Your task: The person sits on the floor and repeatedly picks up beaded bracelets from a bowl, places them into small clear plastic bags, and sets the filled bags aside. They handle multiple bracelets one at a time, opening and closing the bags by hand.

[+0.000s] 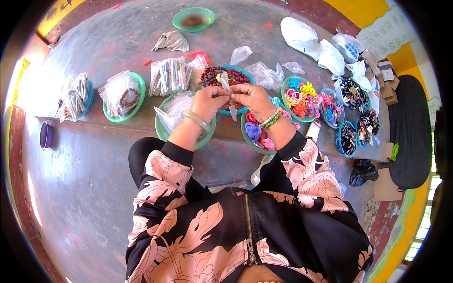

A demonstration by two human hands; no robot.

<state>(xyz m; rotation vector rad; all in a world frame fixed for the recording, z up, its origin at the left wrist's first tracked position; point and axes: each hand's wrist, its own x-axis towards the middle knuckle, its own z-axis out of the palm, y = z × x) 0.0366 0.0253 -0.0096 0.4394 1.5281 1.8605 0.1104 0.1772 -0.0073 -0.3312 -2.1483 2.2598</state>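
My left hand (208, 102) and my right hand (257, 101) meet at the centre, fingertips pinched together on a narrow, translucent plastic bag (225, 83). The bag sticks out above and below the fingers, and whether anything lies inside cannot be made out. Just beyond my hands, dark red beaded bracelets (237, 76) fill a blue basin (247, 74), partly hidden by my fingers. Below my left wrist stands a green basin (159, 129) of clear plastic bags (175, 107). Purple and pink hair ties (253, 132) lie in another green basin beneath my right wrist.
Packed bags of bracelets (169, 75) lie left of the blue basin, near a green basin (142, 96) with bagged bracelets. Rightward are a basin of bright hair ties (302, 99) and several basins of small dark items (367, 125). White sacks (299, 37) sit far right.
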